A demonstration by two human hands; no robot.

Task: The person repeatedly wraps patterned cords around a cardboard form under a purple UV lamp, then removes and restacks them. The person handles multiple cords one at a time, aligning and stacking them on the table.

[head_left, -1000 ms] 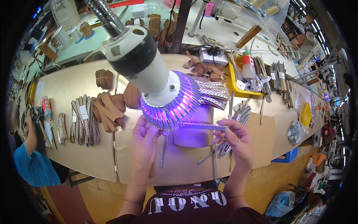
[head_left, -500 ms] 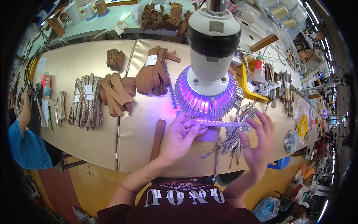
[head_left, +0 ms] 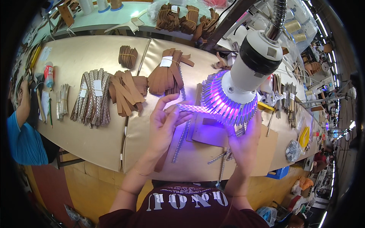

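A flat braided strap (head_left: pixel 192 108), silvery and lit purple, runs from my left hand (head_left: pixel 163 121) under the lamp (head_left: pixel 230 98). My left thumb and fingers pinch its left end. The lamp's glowing finned head covers the strap's other end and the fingertips of my right hand (head_left: pixel 245 146), so I cannot tell what that hand grips. Below the strap lie a brown flat piece (head_left: pixel 209 133) and another narrow braided strip (head_left: pixel 179 146). Beside my right wrist, several loose braided strips (head_left: pixel 220 156) are partly hidden.
Left of my hands lie brown strap bundles (head_left: pixel 165 78), loose brown straps (head_left: pixel 127 93) and a bundle of braided straps (head_left: pixel 91 98). A red-labelled bottle (head_left: pixel 48 75) stands farther left, near a person's blue sleeve (head_left: pixel 28 136). To the right are a clear plastic bag (head_left: pixel 293 150) and a yellow tray (head_left: pixel 303 136).
The lamp has shifted right and lower in the view, now covering my right fingers. My left hand has moved left and up with the strap; my right hand has moved left, behind the lamp.
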